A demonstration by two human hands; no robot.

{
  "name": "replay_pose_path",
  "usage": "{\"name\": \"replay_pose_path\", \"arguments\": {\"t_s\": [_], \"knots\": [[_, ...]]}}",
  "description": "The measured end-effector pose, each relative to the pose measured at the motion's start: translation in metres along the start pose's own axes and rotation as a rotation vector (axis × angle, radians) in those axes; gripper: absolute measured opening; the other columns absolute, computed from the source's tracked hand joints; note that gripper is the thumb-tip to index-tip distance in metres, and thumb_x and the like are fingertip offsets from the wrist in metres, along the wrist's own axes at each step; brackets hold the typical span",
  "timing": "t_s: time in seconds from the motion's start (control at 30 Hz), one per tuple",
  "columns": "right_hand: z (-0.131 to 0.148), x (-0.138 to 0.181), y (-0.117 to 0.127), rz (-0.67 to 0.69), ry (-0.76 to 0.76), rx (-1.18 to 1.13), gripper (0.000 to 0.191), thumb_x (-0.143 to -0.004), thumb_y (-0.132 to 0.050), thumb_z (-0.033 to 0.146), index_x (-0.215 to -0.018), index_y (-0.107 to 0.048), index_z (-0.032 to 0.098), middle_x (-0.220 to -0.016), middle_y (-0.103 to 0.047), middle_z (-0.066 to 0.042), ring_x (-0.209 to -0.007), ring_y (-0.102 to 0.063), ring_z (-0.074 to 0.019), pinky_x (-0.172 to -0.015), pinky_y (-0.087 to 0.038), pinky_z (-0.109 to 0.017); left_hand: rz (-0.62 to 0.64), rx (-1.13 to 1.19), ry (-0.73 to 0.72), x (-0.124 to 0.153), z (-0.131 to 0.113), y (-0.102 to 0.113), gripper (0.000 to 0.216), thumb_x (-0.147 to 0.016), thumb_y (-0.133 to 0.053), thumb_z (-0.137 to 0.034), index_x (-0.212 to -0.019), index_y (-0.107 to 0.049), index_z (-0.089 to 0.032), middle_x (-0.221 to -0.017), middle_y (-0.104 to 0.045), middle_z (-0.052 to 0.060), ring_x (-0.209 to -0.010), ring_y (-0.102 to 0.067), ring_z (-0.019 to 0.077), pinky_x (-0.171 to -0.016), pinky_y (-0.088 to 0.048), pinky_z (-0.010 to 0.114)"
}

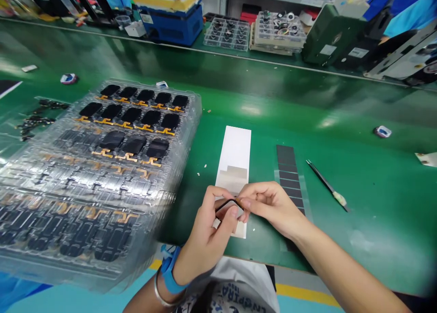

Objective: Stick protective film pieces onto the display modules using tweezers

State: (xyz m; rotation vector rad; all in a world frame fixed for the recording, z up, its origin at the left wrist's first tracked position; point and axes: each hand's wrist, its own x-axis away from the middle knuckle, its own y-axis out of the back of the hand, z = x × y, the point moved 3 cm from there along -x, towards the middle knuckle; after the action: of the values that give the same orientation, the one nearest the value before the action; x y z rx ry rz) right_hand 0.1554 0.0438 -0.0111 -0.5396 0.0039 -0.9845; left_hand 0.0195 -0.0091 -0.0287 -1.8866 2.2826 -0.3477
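Note:
My left hand [208, 233] is closed round a small dark rectangular screen part [228, 207], holding it by its edges over the near end of a white paper strip [235, 151]. My right hand [269, 206] pinches at the top edge of the same part, fingers pressed together. A blue band sits on my left wrist. To the left stands a stack of clear plastic trays [102, 176] holding several black screen parts with orange flex cables [133, 144]. A strip of dark grey rectangular pads [288, 167] lies right of the paper.
Black tweezers [326, 184] lie on the green table [358, 222] to the right. Two small blue-and-white tape rolls [382, 131] [68, 78] lie further out. Loose black bits [34, 119] sit at the left. Trays of parts [252, 31], a blue box [172, 19] and green equipment [327, 35] line the far side.

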Motion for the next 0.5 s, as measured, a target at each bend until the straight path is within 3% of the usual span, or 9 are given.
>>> {"name": "replay_pose_path", "arguments": {"t_s": [0.27, 0.5], "knots": [[-0.0017, 0.0024, 0.0022, -0.077, 0.052, 0.056, 0.01, -0.072, -0.082, 0.022, -0.075, -0.074, 0.016, -0.064, -0.071, -0.001, -0.055, -0.066, -0.0085, -0.055, -0.056, -0.017, 0.025, -0.074, 0.042, 0.0001, 0.0008, -0.0001, 0.011, -0.104, -0.043, -0.035, -0.108, -0.041, -0.025, -0.08, -0.05, -0.003, -0.07, -0.043, 0.0089, -0.068, -0.04, 0.02], [-0.0034, 0.0069, 0.0012, -0.106, 0.125, 0.073, 0.012, -0.071, -0.083, 0.022, -0.077, -0.073, 0.018, -0.065, -0.07, 0.0, -0.057, -0.067, -0.0094, -0.056, -0.058, -0.018, 0.003, -0.132, 0.08, 0.0019, 0.0034, 0.0019, 0.014, -0.103, -0.045, -0.037, -0.103, -0.041, -0.024, -0.081, -0.047, -0.003, -0.069, -0.042, 0.009, -0.065, -0.039, 0.02]]}}
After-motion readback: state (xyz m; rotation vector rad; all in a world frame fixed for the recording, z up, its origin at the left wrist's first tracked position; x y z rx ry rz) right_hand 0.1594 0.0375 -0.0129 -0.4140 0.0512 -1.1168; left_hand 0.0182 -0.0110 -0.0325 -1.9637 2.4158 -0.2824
